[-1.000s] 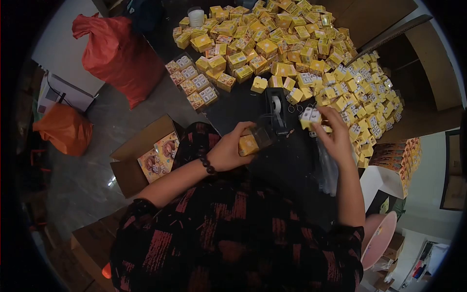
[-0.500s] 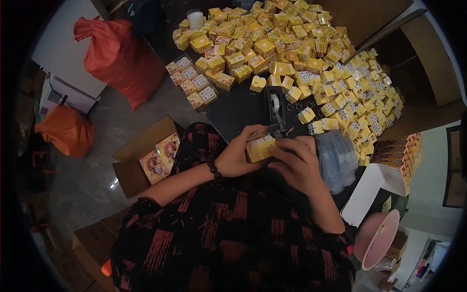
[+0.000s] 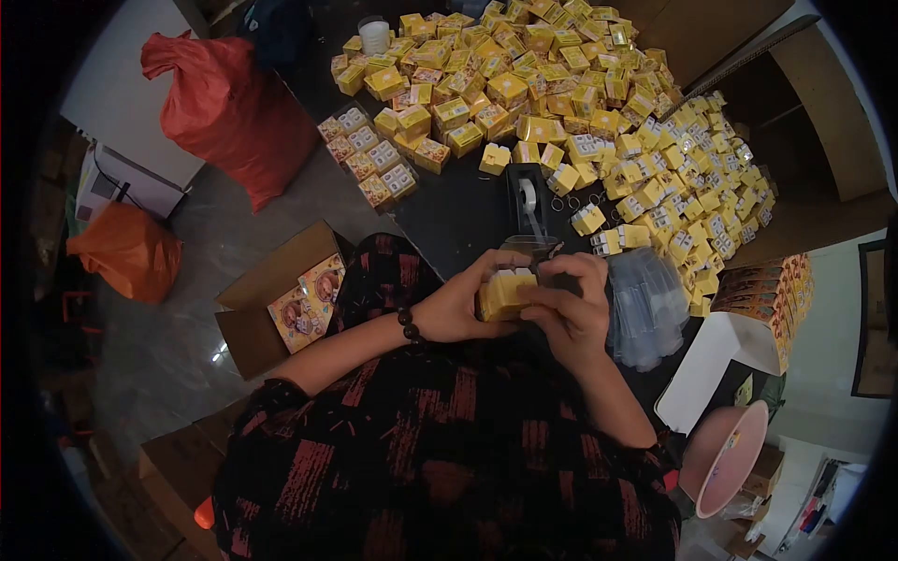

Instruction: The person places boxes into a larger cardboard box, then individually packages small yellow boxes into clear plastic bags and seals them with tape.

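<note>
A small yellow box with pale pieces along its top edge is between my hands, just in front of my body. My left hand is closed round its left side, thumb below and fingers above. My right hand grips the box's right side, fingers bent over its top corner. By the right fingertips shows a small dark bit, too blurred to name. Just beyond the fingers stands a black tape dispenser with a roll of clear tape. Clear plastic sleeves lie in a stack beside my right hand.
Printed yellow boxes are heaped across the far table; smaller yellow-and-white pieces pile at right. Metal rings lie near the dispenser. A cardboard carton is at left, red sack behind it, pink basin at lower right.
My right fingers have lifted and bent higher over the box's top corner. The box has tipped slightly, so more of its pale top pieces show.
</note>
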The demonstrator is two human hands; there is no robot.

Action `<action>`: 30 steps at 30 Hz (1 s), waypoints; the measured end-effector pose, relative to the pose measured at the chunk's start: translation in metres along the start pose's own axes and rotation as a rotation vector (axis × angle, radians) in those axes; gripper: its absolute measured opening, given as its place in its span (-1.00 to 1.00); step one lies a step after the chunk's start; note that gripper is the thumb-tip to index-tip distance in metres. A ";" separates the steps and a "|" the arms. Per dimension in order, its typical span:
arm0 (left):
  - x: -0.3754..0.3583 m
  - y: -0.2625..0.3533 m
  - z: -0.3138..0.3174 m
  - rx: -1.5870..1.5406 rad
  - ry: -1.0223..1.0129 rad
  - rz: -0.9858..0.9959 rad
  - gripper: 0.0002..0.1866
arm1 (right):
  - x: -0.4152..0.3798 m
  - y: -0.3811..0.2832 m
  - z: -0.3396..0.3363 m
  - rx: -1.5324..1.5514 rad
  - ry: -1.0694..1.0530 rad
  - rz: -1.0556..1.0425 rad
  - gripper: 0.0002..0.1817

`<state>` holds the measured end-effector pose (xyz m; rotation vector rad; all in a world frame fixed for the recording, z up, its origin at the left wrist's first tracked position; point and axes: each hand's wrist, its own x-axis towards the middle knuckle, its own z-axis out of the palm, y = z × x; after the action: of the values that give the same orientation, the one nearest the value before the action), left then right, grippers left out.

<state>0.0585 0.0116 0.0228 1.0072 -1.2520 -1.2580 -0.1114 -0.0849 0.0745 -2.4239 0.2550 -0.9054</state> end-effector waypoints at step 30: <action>-0.004 -0.006 -0.003 -0.276 -0.150 -0.208 -0.34 | -0.012 0.007 0.014 0.699 -0.003 0.624 -0.83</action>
<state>0.0610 0.0148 0.0165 0.8697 -1.0670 -1.6443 -0.1111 -0.0809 0.0556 -1.5577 0.5499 -0.5683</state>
